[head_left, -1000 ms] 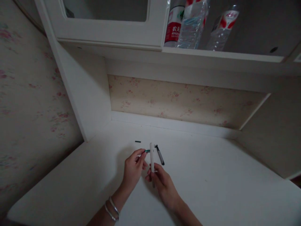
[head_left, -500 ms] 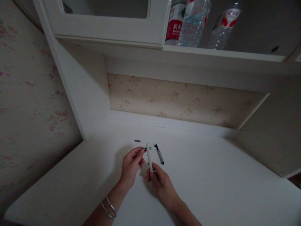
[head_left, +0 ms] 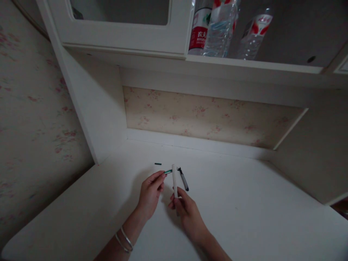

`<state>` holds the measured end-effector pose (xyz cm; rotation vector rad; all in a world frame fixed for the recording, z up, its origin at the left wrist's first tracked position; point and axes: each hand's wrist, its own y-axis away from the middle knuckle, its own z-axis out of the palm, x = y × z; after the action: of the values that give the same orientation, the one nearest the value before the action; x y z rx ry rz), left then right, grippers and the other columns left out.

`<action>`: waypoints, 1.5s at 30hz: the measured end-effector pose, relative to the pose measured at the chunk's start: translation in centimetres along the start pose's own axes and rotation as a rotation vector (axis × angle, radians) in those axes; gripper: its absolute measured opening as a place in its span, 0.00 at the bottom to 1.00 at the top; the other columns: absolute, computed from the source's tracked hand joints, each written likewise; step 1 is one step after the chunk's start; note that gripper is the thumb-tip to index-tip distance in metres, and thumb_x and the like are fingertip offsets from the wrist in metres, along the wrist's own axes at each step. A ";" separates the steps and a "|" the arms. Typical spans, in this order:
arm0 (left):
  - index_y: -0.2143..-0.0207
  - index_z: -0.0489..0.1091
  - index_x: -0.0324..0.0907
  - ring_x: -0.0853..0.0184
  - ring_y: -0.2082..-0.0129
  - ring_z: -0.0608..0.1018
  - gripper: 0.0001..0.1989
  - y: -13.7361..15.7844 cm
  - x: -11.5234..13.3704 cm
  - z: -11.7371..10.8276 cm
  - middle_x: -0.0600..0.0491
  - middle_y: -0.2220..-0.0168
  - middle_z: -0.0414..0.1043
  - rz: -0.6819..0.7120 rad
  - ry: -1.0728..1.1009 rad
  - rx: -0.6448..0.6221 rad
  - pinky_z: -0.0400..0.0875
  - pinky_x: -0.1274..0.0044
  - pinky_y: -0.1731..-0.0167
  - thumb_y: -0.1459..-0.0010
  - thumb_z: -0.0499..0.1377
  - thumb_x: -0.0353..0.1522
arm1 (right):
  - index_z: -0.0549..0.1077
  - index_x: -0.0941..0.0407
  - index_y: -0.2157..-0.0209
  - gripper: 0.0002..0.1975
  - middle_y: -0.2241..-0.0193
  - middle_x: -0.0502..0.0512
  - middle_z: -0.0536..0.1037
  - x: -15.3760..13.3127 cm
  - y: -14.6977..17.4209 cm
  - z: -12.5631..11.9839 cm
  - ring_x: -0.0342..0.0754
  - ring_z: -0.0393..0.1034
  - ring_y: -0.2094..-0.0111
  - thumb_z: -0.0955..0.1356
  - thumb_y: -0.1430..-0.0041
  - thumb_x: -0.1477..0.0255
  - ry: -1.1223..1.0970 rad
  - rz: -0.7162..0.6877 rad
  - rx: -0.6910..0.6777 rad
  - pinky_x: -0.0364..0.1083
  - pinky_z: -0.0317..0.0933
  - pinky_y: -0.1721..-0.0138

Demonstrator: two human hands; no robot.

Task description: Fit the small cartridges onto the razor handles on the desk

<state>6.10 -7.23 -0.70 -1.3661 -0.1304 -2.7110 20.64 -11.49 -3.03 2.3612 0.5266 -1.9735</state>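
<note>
A white cabinet (head_left: 122,36) takes the largest place, with its framed door at the upper left and one uncovered shelf at the upper right. Below it spreads the white tabletop (head_left: 244,188), wide and pale in the weak light. On the left side stands a wall (head_left: 40,108) with pink flowers on its paper, and a flowered back panel (head_left: 201,112) shows under the cabinet. On the shelf there are three plastic bottles: the left bottle (head_left: 200,29) has a red and white label, the middle bottle (head_left: 219,36) is clear and creased, and the right bottle (head_left: 252,40) stands a little apart. The right hand (head_left: 187,210) has its grip closed around the lower part of a white stick (head_left: 174,181), which is held over the tabletop, its upper end pointing away from the person. The left hand (head_left: 150,190) pinches a thin green piece (head_left: 168,171) between thumb and finger; its free end reaches to the upper part of the white stick, but I cannot tell if they touch. Two silver bangles (head_left: 125,235) go around the left wrist. Just to the right of the white stick, a black and grey pen-like part (head_left: 184,180) lies aslant on the tabletop. The smallest is a short dark green bar (head_left: 158,164), lying beyond the left hand.
</note>
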 end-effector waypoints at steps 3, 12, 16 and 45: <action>0.65 0.76 0.37 0.78 0.78 0.65 0.15 0.0 0.0 0.0 0.53 0.72 0.72 0.010 -0.011 -0.001 0.60 0.85 0.78 0.58 0.69 0.33 | 0.68 0.56 0.55 0.15 0.70 0.54 0.73 -0.2 0.2 0.1 0.47 0.68 0.68 0.59 0.34 0.61 0.026 -0.034 -0.060 0.43 0.61 0.66; 0.66 0.76 0.38 0.77 0.78 0.64 0.15 0.1 0.0 0.0 0.53 0.71 0.72 0.008 -0.018 -0.009 0.57 0.84 0.79 0.58 0.69 0.33 | 0.66 0.56 0.55 0.13 0.69 0.54 0.73 0.0 0.0 0.0 0.46 0.68 0.68 0.60 0.34 0.62 -0.033 -0.010 -0.011 0.43 0.60 0.68; 0.66 0.76 0.38 0.77 0.78 0.63 0.14 0.1 -0.1 -0.1 0.55 0.75 0.69 0.022 -0.026 -0.024 0.58 0.84 0.78 0.56 0.68 0.34 | 0.68 0.56 0.60 0.12 0.72 0.53 0.73 -0.1 0.3 0.4 0.45 0.67 0.71 0.61 0.35 0.62 -0.073 0.009 -0.162 0.42 0.59 0.70; 0.63 0.76 0.38 0.76 0.79 0.60 0.17 -0.4 -1.3 -0.5 0.55 0.75 0.68 0.025 -0.214 -0.075 0.53 0.82 0.80 0.55 0.67 0.39 | 0.65 0.54 0.61 0.20 0.84 0.41 0.55 1.2 0.1 0.6 0.38 0.48 0.87 0.56 0.35 0.52 -0.138 0.175 0.051 0.37 0.42 0.87</action>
<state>6.41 -6.79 -2.05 -1.6645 -0.0284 -2.5669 20.23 -11.41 -4.30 2.1914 0.2567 -2.0726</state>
